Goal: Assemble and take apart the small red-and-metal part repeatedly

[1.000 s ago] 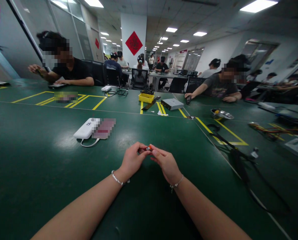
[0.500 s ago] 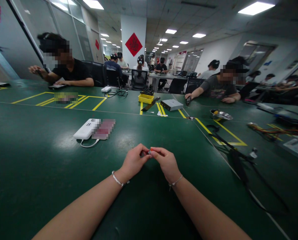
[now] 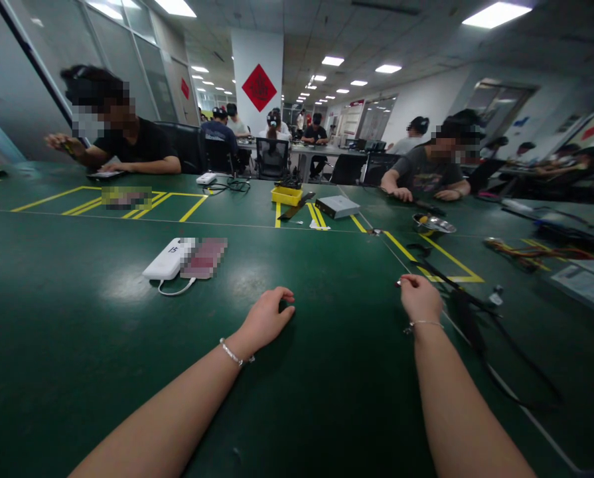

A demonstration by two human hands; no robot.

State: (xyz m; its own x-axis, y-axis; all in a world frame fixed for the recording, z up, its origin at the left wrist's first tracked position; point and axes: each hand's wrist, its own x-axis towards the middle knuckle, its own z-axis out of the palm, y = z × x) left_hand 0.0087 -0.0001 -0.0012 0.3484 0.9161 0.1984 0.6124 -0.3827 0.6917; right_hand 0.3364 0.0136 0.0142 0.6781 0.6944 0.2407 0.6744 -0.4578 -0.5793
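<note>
My left hand (image 3: pixel 265 320) rests over the green table (image 3: pixel 326 372), its thumb and fingers apart with nothing between them. Farther right, my right hand (image 3: pixel 421 300) pinches a small object (image 3: pixel 398 284) between thumb and fingertips. Only a reddish, partly shiny bit of it shows, too little to tell its kind. Just beyond the right hand lie black straps (image 3: pixel 468 318). To the left of my hands is a white power bank (image 3: pixel 167 260) marked 15, with a short white cable (image 3: pixel 177 292) and a blurred-out flat reddish thing (image 3: pixel 205 259) beside it.
Across the table are a yellow bin (image 3: pixel 287 195), a grey box (image 3: pixel 336 206) and a metal bowl (image 3: pixel 433 224). Coloured wires (image 3: pixel 516 252) lie at right. One co-worker (image 3: pixel 137 143) sits far left, another (image 3: pixel 433 162) far right. Yellow tape (image 3: pixel 399 247) marks the tabletop.
My hands were together at a small red and metallic thing. Now they are apart: the right has moved well to the right with a small object, and the left has stayed, its fingers parted.
</note>
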